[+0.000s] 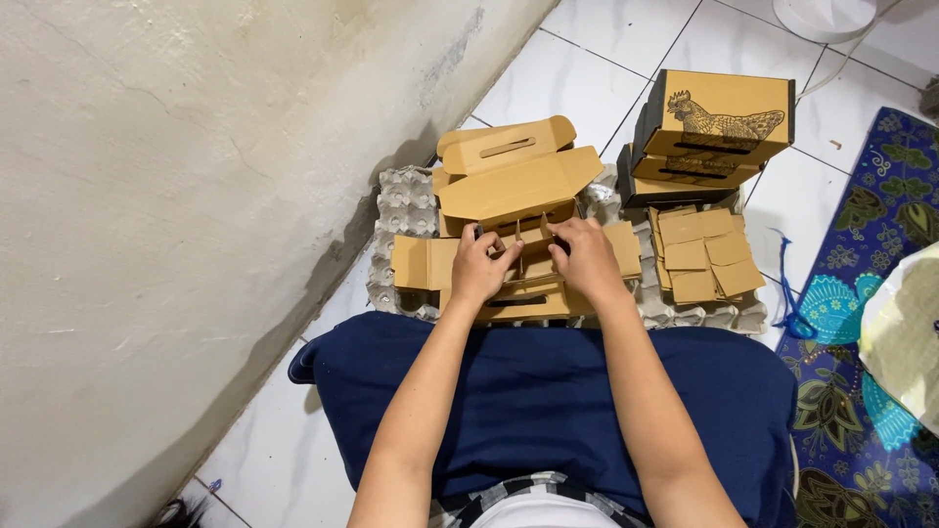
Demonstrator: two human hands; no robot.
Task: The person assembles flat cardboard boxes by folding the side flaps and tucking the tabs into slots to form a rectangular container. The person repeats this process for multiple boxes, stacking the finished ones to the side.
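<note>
At the centre of the frame the left hand (481, 266) and right hand (585, 256) both pinch small cardboard tabs inside an open box (515, 284) that sits on grey egg trays (403, 210), just above the person's dark blue lap (548, 391). The fingers of each hand are closed on card, the left on a tab at the box's inner left, the right on one at its inner right; exactly which flap each grips is hard to tell. The lid (518, 184) stands open behind the hands. Risk here lies in the thin card: pressing a tab off its slot would likely crease or tear it, and an uneven push from one hand could skew the box on the bumpy trays. The stacked printed boxes (712, 127) at upper right lean slightly and a knock might topple them onto the loose card pieces (702, 256) below
</note>
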